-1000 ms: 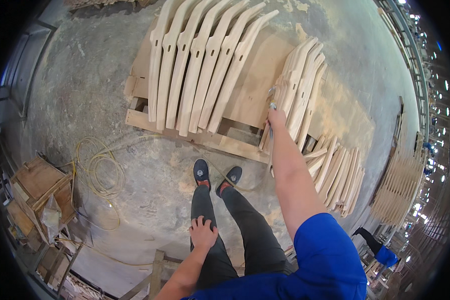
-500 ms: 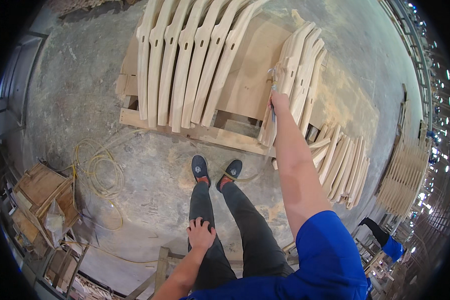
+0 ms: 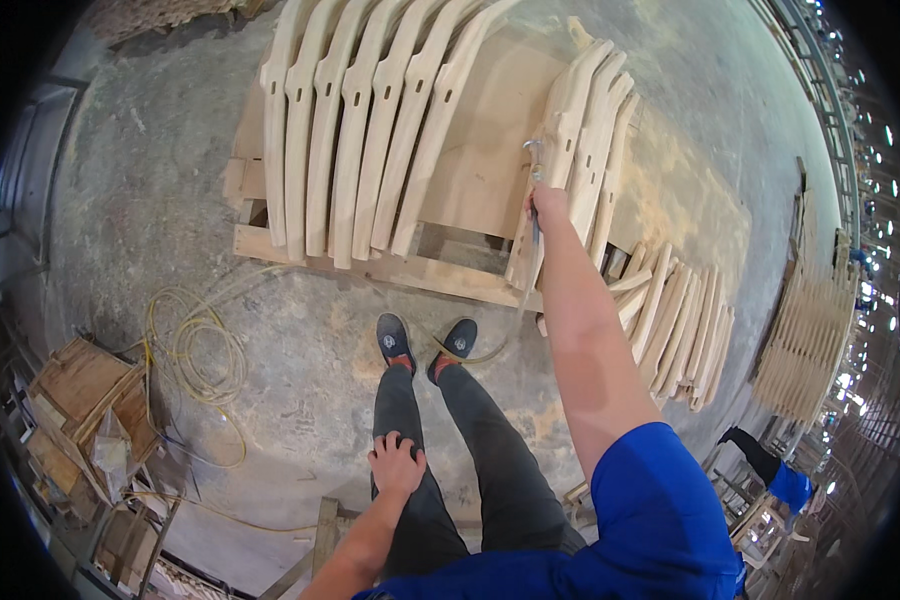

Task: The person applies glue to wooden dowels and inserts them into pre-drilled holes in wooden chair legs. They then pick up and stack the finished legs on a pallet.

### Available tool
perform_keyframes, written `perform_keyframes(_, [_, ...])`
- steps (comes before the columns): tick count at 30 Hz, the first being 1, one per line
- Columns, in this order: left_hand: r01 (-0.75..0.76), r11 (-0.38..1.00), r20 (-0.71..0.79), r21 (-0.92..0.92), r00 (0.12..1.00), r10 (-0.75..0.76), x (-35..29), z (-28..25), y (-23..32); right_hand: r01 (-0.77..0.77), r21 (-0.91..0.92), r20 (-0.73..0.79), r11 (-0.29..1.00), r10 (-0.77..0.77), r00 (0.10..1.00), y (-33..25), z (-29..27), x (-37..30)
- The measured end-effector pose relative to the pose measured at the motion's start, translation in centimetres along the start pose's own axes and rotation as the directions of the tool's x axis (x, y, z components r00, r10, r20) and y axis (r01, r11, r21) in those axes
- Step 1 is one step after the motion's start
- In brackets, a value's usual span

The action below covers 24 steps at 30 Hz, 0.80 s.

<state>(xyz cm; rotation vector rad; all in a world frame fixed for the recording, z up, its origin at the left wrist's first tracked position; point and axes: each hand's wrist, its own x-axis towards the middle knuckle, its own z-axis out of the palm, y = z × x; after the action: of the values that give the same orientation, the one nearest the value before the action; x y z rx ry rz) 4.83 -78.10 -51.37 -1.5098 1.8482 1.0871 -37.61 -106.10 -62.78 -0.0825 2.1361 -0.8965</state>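
Note:
My right hand (image 3: 548,207) is closed around what looks like an air blow gun (image 3: 537,172), its metal end pointing away from me. A thin hose (image 3: 523,295) trails down from it toward the floor. The hand is over the left side of a group of pale curved wooden chair-leg-like parts (image 3: 592,150), each with a small slot. I cannot tell whether the tool touches them. My left hand (image 3: 397,467) lies on my left thigh, its fingers spread and holding nothing. A larger row of the same slotted wooden parts (image 3: 355,130) is at the left of the pallet (image 3: 410,272).
Shorter wooden pieces (image 3: 685,325) are piled right of my right forearm. A coiled yellowish hose (image 3: 195,345) lies on the concrete floor at left, near a wooden box (image 3: 95,385). Stacked slats (image 3: 800,345) and another person (image 3: 785,485) are at far right.
The view has shifted slightly, so the wooden parts appear a little further left. My right hand still holds the tool over the right group; its metal end is turned differently. My left hand stays put.

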Motion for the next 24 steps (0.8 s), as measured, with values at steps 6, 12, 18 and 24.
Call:
perform_keyframes(6, [0.004, 1.0, -0.015, 0.002, 1.0, -0.004, 0.1, -0.2, 0.0, -0.01, -0.055, -0.049, 0.998, 0.007, 0.999, 0.1, 1.2, -1.2])
perform_keyframes(12, [0.003, 1.0, 0.003, 0.011, 1.0, -0.003, 0.5, -0.7, 0.0, 0.096, -0.118, -0.135, 0.988, -0.112, 0.985, -0.9, 1.3, -2.5])
perform_keyframes(18, [0.014, 1.0, 0.032, 0.026, 0.999, -0.015, 0.6, -0.8, 0.1, 0.063, 0.028, -0.153, 0.998, -0.058, 0.986, -1.4, 1.0, -2.9])
perform_keyframes(24, [0.039, 0.999, 0.026, -0.02, 0.999, -0.039, 0.3, -0.8, -0.4, 0.045, 0.026, -0.085, 0.999, -0.042, 0.995, -1.6, 1.6, -3.4])
